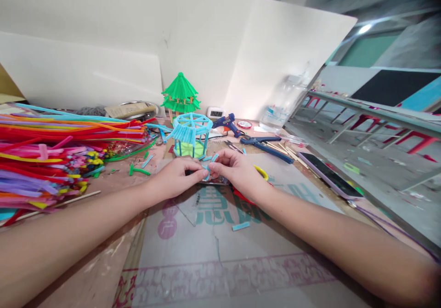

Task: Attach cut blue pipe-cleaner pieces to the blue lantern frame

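Observation:
My left hand (179, 178) and my right hand (239, 169) meet over the cardboard, fingertips pinched together. Between them is a short light-blue pipe cleaner piece (214, 158), gripped from both sides. Its lower part is partly covered by my fingers. Just behind my hands stands a small pavilion frame (193, 120) of blue pipe cleaners with a green floor; blue strips cover one side of its roof. Beneath my hands lies a dark, flat thing, mostly hidden. Red-handled scissors with a yellow inner loop (261, 172) lie partly under my right wrist.
Bundles of coloured pipe cleaners (69, 161) fill the left. At the back stand a green-roofed model (180, 94), a small digital clock (216, 112), a glue gun (229, 124) and a plastic bottle (280, 103). Blue-handled pliers (267, 145) and a phone (329, 174) lie right.

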Action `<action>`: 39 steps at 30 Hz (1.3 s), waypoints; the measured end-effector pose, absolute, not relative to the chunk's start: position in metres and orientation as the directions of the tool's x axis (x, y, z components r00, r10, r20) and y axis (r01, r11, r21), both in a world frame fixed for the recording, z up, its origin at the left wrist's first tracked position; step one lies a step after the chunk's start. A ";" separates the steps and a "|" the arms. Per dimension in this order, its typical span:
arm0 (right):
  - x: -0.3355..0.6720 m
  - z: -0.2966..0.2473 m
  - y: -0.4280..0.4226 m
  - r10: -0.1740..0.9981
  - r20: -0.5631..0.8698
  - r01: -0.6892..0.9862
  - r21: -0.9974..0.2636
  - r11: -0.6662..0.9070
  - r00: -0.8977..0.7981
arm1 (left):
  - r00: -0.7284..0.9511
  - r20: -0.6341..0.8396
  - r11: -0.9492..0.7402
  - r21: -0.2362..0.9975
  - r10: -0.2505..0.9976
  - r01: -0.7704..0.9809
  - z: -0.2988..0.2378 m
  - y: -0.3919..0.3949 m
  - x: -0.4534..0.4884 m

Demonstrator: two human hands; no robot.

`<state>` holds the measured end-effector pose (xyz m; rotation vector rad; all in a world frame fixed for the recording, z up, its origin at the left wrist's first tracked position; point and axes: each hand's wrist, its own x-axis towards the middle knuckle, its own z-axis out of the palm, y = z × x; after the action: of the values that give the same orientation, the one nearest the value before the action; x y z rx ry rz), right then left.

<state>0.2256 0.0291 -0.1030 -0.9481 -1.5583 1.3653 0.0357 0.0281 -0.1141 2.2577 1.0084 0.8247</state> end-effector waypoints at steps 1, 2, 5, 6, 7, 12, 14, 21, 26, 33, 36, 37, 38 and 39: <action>0.226 -0.103 0.029 0.925 0.110 0.016 -0.992 0.124 -0.363 | 0.535 0.310 -0.581 0.668 0.786 0.465 -0.114 0.028 0.036; 0.225 -0.104 0.029 0.925 0.112 0.017 -0.992 0.126 -0.362 | 0.536 0.306 -0.578 0.668 0.787 0.468 -0.115 0.028 0.036; 0.225 -0.104 0.029 0.925 0.119 0.016 -0.991 0.133 -0.362 | 0.538 0.286 -0.564 0.677 0.793 0.472 -0.116 0.029 0.036; 0.225 -0.104 0.029 0.923 0.120 0.021 -0.990 0.137 -0.365 | 0.538 0.283 -0.562 0.678 0.794 0.473 -0.116 0.029 0.037; 0.225 -0.104 0.029 0.922 0.121 0.032 -0.989 0.143 -0.367 | 0.538 0.282 -0.563 0.676 0.794 0.475 -0.116 0.029 0.037; 0.227 -0.101 0.029 0.921 0.129 0.071 -0.984 0.166 -0.368 | 0.525 0.310 -0.580 0.650 0.793 0.492 -0.113 0.028 0.035; 0.228 -0.100 0.028 0.926 0.121 0.102 -0.980 0.168 -0.358 | 0.518 0.319 -0.583 0.640 0.794 0.500 -0.113 0.027 0.035; 0.228 -0.097 0.027 0.925 0.103 0.252 -0.946 0.205 -0.367 | 0.527 0.336 -0.598 0.648 0.780 0.472 -0.115 0.028 0.035; 0.228 -0.100 0.028 0.909 0.124 0.259 -0.935 0.241 -0.399 | 0.537 0.349 -0.612 0.647 0.768 0.455 -0.118 0.029 0.035; 0.228 -0.101 0.029 0.926 0.126 0.255 -0.940 0.226 -0.356 | 0.462 0.337 -0.554 0.670 0.820 0.494 -0.115 0.027 0.037; 0.228 -0.099 0.028 0.924 0.121 0.244 -0.945 0.219 -0.364 | 0.474 0.365 -0.581 0.665 0.801 0.469 -0.113 0.027 0.036; 0.228 -0.098 0.028 0.918 0.122 0.242 -0.944 0.224 -0.376 | 0.475 0.361 -0.577 0.670 0.803 0.467 -0.113 0.027 0.036; 0.229 -0.098 0.028 0.915 0.123 0.242 -0.943 0.229 -0.385 | 0.471 0.349 -0.565 0.678 0.810 0.470 -0.112 0.027 0.036; 0.229 -0.097 0.028 0.913 0.125 0.243 -0.942 0.232 -0.388 | 0.465 0.330 -0.548 0.686 0.821 0.479 -0.111 0.026 0.035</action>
<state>0.2292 0.0277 -0.0973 -1.0699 -1.7881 1.1810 0.0352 0.0264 -0.1115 2.2097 1.0796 0.8926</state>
